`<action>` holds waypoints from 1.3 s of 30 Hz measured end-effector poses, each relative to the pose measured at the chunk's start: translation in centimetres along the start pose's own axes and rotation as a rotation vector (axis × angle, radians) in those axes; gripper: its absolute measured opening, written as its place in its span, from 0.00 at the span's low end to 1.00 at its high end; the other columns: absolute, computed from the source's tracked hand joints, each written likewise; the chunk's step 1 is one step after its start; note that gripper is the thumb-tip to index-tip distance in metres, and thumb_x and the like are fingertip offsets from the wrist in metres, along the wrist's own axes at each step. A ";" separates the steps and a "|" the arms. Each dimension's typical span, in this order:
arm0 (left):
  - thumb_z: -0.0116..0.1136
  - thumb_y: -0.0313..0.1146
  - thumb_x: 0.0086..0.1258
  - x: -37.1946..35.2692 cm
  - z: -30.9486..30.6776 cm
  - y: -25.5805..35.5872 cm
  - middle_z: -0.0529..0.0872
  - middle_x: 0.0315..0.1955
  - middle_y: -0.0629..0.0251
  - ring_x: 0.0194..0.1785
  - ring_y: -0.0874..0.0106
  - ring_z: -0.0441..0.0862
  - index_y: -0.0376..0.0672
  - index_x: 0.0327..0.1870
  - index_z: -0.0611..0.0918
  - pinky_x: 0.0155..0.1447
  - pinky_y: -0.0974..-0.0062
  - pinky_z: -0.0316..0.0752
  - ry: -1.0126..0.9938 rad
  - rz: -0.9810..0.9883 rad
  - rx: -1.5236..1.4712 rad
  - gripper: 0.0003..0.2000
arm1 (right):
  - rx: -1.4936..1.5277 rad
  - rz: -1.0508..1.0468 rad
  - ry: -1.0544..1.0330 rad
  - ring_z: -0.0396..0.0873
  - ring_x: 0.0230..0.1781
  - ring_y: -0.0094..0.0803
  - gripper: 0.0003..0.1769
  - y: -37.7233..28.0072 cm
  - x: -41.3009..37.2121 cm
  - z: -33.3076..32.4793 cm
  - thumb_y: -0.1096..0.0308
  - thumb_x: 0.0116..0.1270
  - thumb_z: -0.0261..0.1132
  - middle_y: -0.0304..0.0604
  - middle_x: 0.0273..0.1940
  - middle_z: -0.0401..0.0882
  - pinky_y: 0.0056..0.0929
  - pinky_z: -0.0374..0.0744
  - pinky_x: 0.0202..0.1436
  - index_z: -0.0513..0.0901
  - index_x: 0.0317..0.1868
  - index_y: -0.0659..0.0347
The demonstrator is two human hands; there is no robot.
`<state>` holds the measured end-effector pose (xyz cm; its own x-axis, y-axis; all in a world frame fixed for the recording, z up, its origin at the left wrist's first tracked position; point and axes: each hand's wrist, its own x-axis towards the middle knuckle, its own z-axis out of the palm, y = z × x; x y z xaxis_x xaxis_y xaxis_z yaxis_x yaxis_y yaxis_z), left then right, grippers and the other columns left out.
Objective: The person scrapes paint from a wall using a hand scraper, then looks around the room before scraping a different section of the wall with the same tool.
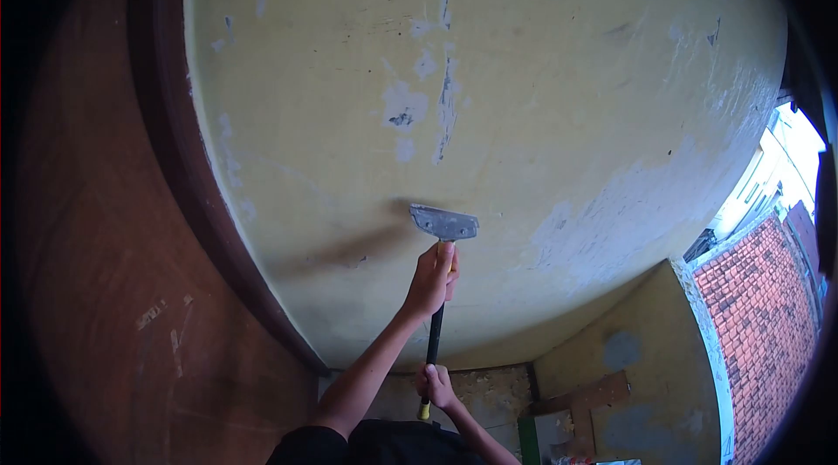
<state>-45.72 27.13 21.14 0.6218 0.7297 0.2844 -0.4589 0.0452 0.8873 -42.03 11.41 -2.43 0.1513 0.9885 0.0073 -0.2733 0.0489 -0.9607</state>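
Note:
A long-handled scraper (444, 222) with a wide grey metal head is held up against the yellowish painted wall (332, 125). My left hand (432, 277) is wrapped round the upper part of its black handle, just below the head. Lower down, my right hand (436, 385) grips the handle close to its yellow end. The blade edge is at or very near the wall; contact cannot be made out. Above the scraper the wall has peeled, pale and grey patches (405, 105).
A brown wooden surface (105, 247) with a dark frame (179, 151) stands at the left. At the right, a window opening shows a red tiled roof (755, 299). Boards (602, 395) lean at the lower right.

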 end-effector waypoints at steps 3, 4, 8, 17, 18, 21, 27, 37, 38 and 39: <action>0.40 0.57 0.79 0.9 0.4 1.7 0.63 0.16 0.78 0.14 0.86 0.57 0.46 0.34 0.68 0.17 0.83 0.53 -0.048 -0.037 -0.045 0.22 | -0.068 -0.041 0.061 0.59 0.13 0.22 0.30 -1.9 0.4 0.7 0.42 0.78 0.46 0.32 0.15 0.61 0.24 0.60 0.17 0.62 0.23 0.56; 0.40 0.57 0.79 1.2 0.6 2.0 0.63 0.16 0.78 0.14 0.86 0.57 0.46 0.34 0.68 0.17 0.83 0.53 -0.047 -0.044 -0.039 0.22 | -0.070 -0.044 0.078 0.59 0.13 0.21 0.30 -2.0 0.5 0.7 0.42 0.78 0.46 0.32 0.15 0.61 0.24 0.60 0.17 0.62 0.23 0.56; 0.40 0.56 0.79 2.1 1.1 2.1 0.63 0.16 0.78 0.14 0.86 0.56 0.45 0.34 0.68 0.17 0.83 0.53 -0.052 -0.069 -0.038 0.22 | -0.043 -0.030 0.109 0.59 0.13 0.21 0.30 -2.8 0.6 1.1 0.44 0.79 0.46 0.32 0.15 0.61 0.24 0.60 0.17 0.62 0.23 0.56; 0.40 0.55 0.80 2.8 1.4 1.1 0.63 0.16 0.78 0.14 0.87 0.56 0.46 0.33 0.68 0.17 0.83 0.53 -0.025 -0.112 -0.035 0.21 | -0.086 -0.049 0.197 0.58 0.13 0.19 0.29 -2.5 0.2 0.5 0.44 0.79 0.46 0.30 0.15 0.58 0.23 0.59 0.16 0.63 0.23 0.56; 0.40 0.55 0.80 2.9 1.4 1.1 0.63 0.16 0.78 0.14 0.87 0.56 0.46 0.33 0.68 0.17 0.83 0.54 -0.019 -0.109 -0.033 0.21 | -0.109 -0.049 0.214 0.58 0.13 0.19 0.29 -2.4 0.1 0.4 0.44 0.79 0.46 0.30 0.15 0.58 0.23 0.59 0.16 0.63 0.23 0.56; 0.40 0.54 0.80 2.9 1.3 1.1 0.63 0.16 0.78 0.14 0.86 0.57 0.46 0.33 0.67 0.18 0.83 0.54 -0.029 -0.143 -0.064 0.21 | -0.170 -0.052 0.266 0.57 0.13 0.18 0.29 -2.3 -0.3 0.4 0.45 0.79 0.47 0.29 0.16 0.58 0.22 0.58 0.15 0.63 0.23 0.57; 0.40 0.53 0.81 3.1 1.7 2.0 0.63 0.16 0.78 0.14 0.87 0.56 0.46 0.33 0.67 0.18 0.83 0.54 -0.009 -0.152 -0.062 0.20 | -0.166 -0.057 0.307 0.57 0.13 0.17 0.29 -2.2 -0.2 0.9 0.46 0.79 0.48 0.29 0.15 0.58 0.22 0.57 0.15 0.63 0.22 0.57; 0.44 0.58 0.78 3.5 1.7 2.1 0.63 0.16 0.77 0.14 0.86 0.55 0.48 0.35 0.69 0.17 0.83 0.50 0.017 -0.103 -0.028 0.21 | -0.215 -0.054 0.310 0.57 0.13 0.17 0.31 -4.3 0.2 1.6 0.45 0.79 0.47 0.29 0.15 0.59 0.22 0.57 0.16 0.62 0.20 0.56; 0.44 0.58 0.78 3.8 2.0 3.0 0.63 0.16 0.77 0.14 0.86 0.55 0.48 0.35 0.69 0.17 0.83 0.50 0.021 -0.089 -0.033 0.21 | -0.225 -0.054 0.317 0.57 0.13 0.17 0.31 -5.3 0.4 1.9 0.45 0.79 0.47 0.29 0.15 0.59 0.22 0.57 0.16 0.62 0.20 0.56; 0.44 0.58 0.78 4.2 2.3 3.9 0.63 0.16 0.77 0.14 0.86 0.55 0.48 0.35 0.69 0.17 0.83 0.50 0.023 -0.078 -0.040 0.21 | -0.225 -0.061 0.310 0.57 0.13 0.17 0.31 -6.2 0.7 2.2 0.45 0.79 0.47 0.29 0.15 0.59 0.22 0.57 0.16 0.61 0.20 0.56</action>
<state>-43.43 28.78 26.60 0.6419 0.7385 0.2064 -0.4352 0.1292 0.8910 -42.36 12.10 4.12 0.4500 0.8929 0.0150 -0.0453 0.0397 -0.9982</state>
